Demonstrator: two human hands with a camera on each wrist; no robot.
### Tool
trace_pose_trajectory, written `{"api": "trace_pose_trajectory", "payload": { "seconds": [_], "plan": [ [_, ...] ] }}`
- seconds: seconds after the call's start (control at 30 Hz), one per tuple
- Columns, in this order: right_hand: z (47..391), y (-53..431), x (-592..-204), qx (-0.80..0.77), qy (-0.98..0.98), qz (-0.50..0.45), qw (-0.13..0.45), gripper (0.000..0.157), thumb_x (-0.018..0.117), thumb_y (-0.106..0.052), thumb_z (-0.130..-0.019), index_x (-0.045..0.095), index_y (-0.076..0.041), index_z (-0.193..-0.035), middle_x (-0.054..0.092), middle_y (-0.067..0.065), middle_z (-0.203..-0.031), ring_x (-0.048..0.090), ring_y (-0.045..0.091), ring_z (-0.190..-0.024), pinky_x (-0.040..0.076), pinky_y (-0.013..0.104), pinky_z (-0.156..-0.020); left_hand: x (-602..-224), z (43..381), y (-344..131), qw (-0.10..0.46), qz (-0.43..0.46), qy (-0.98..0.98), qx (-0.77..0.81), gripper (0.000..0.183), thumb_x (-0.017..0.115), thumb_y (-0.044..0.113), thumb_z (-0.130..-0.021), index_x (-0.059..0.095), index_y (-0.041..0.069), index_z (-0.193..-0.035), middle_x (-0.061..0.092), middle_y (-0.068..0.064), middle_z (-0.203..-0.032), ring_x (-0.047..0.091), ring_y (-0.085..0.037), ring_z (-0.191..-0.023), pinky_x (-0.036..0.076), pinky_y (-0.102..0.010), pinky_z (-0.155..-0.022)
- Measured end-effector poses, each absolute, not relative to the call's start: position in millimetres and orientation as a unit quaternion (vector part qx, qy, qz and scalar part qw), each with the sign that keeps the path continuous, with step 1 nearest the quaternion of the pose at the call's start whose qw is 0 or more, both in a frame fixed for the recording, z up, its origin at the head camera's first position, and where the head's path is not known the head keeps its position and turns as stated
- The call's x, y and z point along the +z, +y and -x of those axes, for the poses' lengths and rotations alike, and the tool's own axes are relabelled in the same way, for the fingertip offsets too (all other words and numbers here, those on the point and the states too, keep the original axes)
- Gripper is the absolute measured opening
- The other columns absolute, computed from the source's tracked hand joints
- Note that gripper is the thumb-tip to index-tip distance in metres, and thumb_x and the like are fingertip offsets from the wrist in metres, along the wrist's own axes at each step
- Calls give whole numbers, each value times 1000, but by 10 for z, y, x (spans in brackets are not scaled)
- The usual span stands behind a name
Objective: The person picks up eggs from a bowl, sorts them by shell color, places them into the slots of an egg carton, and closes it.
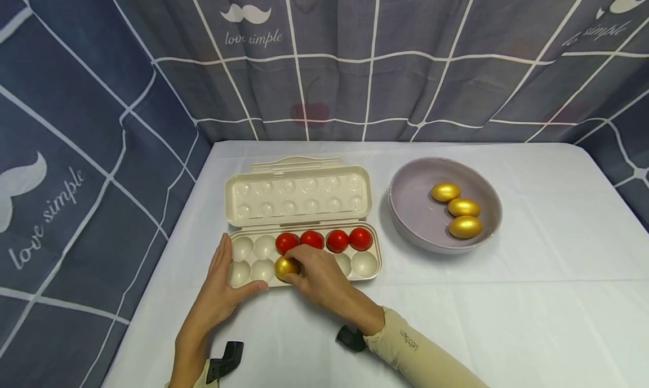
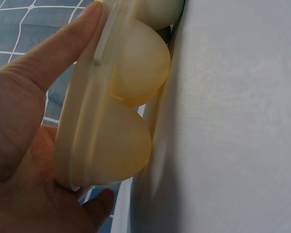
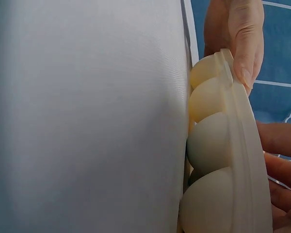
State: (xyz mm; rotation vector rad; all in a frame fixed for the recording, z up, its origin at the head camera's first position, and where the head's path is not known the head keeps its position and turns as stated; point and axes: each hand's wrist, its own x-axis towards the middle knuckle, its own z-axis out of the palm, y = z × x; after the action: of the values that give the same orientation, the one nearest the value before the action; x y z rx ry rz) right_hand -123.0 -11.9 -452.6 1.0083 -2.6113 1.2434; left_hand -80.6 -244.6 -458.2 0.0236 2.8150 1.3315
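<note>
A cream plastic egg box lies with its lid folded back and its cupped base nearest me. My left hand holds the base's left end, thumb along the front rim and fingers at the side. In the left wrist view, that thumb presses the rim above the rounded cups. With thumb and fingers, my right hand pinches a gold egg at a front-row cup. Several red eggs sit in the back row. In the right wrist view the box wall hides the gold egg.
To the right of the box stands a mauve bowl with three gold eggs in it. Both rest on a white-covered table. Dark checked curtains hang behind it and along the left side.
</note>
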Motion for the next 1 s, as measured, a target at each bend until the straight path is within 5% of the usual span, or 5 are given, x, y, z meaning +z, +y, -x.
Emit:
{"api": "trace_pose_trajectory", "payload": {
  "seconds": [0.6,1.0],
  "plan": [
    [1215,1,-4493,418,-834,-360,27,26,78,-11,-85,67,-6,-109,67,-2,-98,56,13,-79,48,22,-73,-4579,815,-2441,13,-9,905,425,124,87,34,-74,1,-1,-156,-5,-21,-163,-4,-40,-148,7,-66,-112],
    [1233,225,-4329,488,-777,-391,74,42,79,-12,-85,65,3,-121,70,12,-113,66,22,-104,51,30,-92,-4579,807,-2439,15,-6,906,423,123,87,34,-75,1,0,-156,-5,-20,-163,-4,-40,-148,6,-67,-111]
  ]
}}
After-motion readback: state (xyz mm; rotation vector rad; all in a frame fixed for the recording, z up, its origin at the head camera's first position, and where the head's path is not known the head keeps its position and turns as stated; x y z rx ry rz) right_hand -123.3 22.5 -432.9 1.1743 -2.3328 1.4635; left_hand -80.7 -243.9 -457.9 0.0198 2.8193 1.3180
